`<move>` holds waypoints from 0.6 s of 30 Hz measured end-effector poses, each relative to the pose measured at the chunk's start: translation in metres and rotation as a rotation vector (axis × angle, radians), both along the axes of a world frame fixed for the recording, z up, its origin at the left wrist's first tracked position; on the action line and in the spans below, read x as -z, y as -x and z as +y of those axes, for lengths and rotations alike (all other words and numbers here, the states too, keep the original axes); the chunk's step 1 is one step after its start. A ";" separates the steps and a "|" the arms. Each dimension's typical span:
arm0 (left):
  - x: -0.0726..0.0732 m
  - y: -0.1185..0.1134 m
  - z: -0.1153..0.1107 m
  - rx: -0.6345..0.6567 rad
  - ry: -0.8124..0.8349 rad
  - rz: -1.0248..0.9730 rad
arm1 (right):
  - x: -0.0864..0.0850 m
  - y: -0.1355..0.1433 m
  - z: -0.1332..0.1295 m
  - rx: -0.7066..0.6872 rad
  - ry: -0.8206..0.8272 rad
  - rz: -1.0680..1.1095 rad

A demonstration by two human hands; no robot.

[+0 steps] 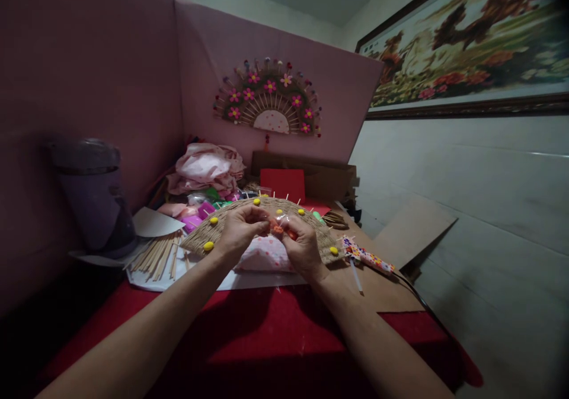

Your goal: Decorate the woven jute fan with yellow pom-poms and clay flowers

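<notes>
Over the middle of the table, my left hand [241,231] and my right hand [305,245] come close together, fingers pinched. Between them is a small clear plastic bag [280,220] with orange-red pieces in it; their exact kind is too small to tell. Just behind and beneath lies a fan-shaped piece wound with brown twine [322,233], with yellow buttons [208,246] spaced along it and thin stick ends poking out at its top edge. Its lower middle is covered in white cloth with pink dots [265,255], partly hidden by my hands.
Wooden sticks [157,255] lie left on a white sheet, near a purple flask [98,197]. A flower-patterned glue gun [368,258] with a cord rests right, on cardboard [391,289]. Behind are bundled pink cloth [207,165] and red card [282,182]. A finished fan [269,99] hangs above.
</notes>
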State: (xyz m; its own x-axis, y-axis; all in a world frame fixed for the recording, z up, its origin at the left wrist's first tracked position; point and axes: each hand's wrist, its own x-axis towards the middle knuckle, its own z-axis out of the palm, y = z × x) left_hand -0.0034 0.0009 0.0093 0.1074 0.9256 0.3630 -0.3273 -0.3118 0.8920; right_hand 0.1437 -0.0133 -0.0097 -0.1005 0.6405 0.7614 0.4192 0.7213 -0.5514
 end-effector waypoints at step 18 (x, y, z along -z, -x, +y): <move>0.000 -0.001 -0.004 -0.056 0.092 -0.043 | 0.002 -0.002 0.001 0.062 0.050 0.127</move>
